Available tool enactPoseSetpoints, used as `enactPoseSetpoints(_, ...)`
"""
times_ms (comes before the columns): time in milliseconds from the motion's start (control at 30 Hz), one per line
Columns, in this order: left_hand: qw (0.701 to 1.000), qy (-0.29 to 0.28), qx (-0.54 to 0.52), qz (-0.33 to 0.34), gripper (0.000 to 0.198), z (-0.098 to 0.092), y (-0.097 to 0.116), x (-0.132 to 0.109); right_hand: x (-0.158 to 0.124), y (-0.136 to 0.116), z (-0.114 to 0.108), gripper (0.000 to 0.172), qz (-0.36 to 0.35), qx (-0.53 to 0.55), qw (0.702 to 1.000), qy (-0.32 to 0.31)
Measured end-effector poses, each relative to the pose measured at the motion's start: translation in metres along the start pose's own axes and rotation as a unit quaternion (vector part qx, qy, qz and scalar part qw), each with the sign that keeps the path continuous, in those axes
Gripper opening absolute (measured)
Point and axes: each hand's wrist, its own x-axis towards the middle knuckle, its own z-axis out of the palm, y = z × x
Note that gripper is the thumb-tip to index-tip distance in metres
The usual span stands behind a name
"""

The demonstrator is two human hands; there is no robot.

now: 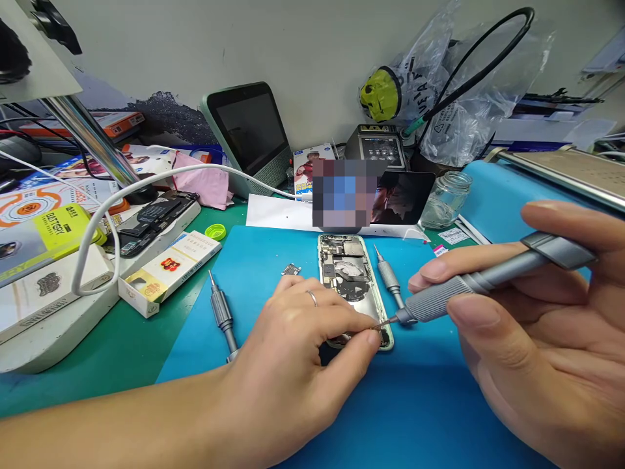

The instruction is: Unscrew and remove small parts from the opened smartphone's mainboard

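An opened smartphone (349,264) lies on the blue mat, its inner parts exposed. My right hand (527,319) holds a grey screwdriver (439,296) slantwise, its shaft pointing left and down over the phone's lower end. My left hand (307,345), wearing a ring, reaches across that lower end. Its thumb and index finger are pinched together right at the screwdriver's tip; whatever is between them is too small to make out. Beyond the driver in use, a second screwdriver (389,273) rests beside the phone. A third screwdriver (222,312) lies left of my left hand, near a small metal part (291,269).
A white cable (195,168) loops over the left side, above a cigarette box (170,270) and another opened phone (156,218). Behind the mat stand a smart display (249,130), a propped phone (405,195) and a glass jar (446,195). A lamp stand (92,143) rises at left.
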Motion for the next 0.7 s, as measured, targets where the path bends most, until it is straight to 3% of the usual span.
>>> enactPoseSetpoints(700,1.0,0.004,0.005,-0.003,0.018,0.0005,0.0005,0.0015,0.0012,0.0035,0.0054,0.076,-0.005,0.007,1.0,-0.002)
